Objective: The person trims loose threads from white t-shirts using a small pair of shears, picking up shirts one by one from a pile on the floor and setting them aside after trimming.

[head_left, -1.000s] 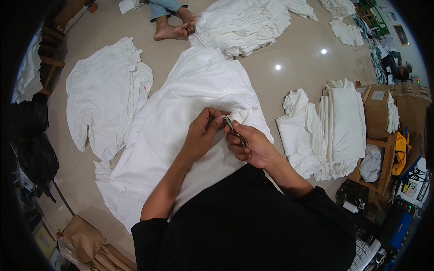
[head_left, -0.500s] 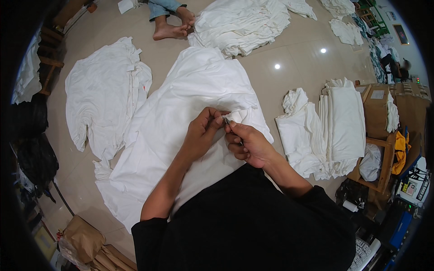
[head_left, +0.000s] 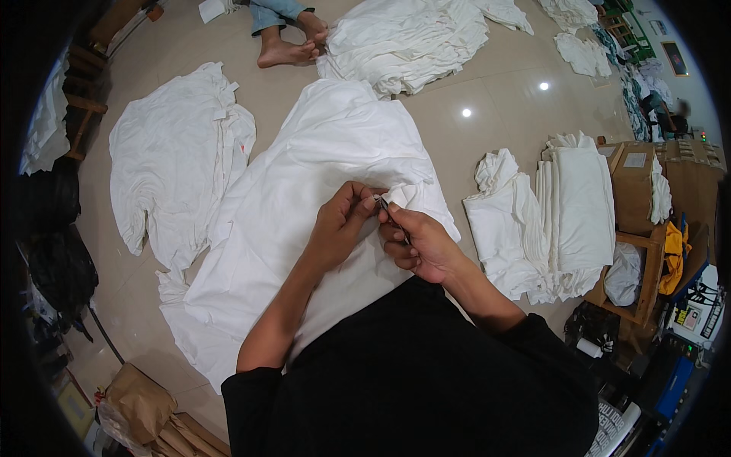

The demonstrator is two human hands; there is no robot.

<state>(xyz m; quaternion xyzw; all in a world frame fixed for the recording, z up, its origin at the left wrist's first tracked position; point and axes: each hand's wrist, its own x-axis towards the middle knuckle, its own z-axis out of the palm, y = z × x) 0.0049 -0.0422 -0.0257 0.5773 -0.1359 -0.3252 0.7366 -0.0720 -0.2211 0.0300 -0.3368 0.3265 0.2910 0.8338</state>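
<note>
A large white cloth (head_left: pixel 304 156) is spread over my lap and the floor in front of me. My left hand (head_left: pixel 344 219) is closed, with thumb and forefinger pinching a small bit of the cloth's edge. Close against it, my right hand (head_left: pixel 422 242) grips a pair of small dark metal thread snips (head_left: pixel 384 204), mostly covered by the fingers. The tips of the snips touch or nearly touch the pinched edge; the exact contact is too small to tell. A bunched fold of the cloth lies just beyond the right hand.
White garments (head_left: pixel 171 152) lie flat at the left. Folded white stacks (head_left: pixel 575 213) stand at the right, beside cardboard boxes (head_left: pixel 633 183) and a wooden stool (head_left: pixel 646 293). Another person's bare feet (head_left: pixel 285 52) are next to a white heap (head_left: pixel 403 46) ahead. Brown paper packages (head_left: pixel 141 400) sit lower left.
The snips have turned slightly in my right hand, showing more of their metal. Both hands stay in nearly the same place, and the cloth has not visibly moved.
</note>
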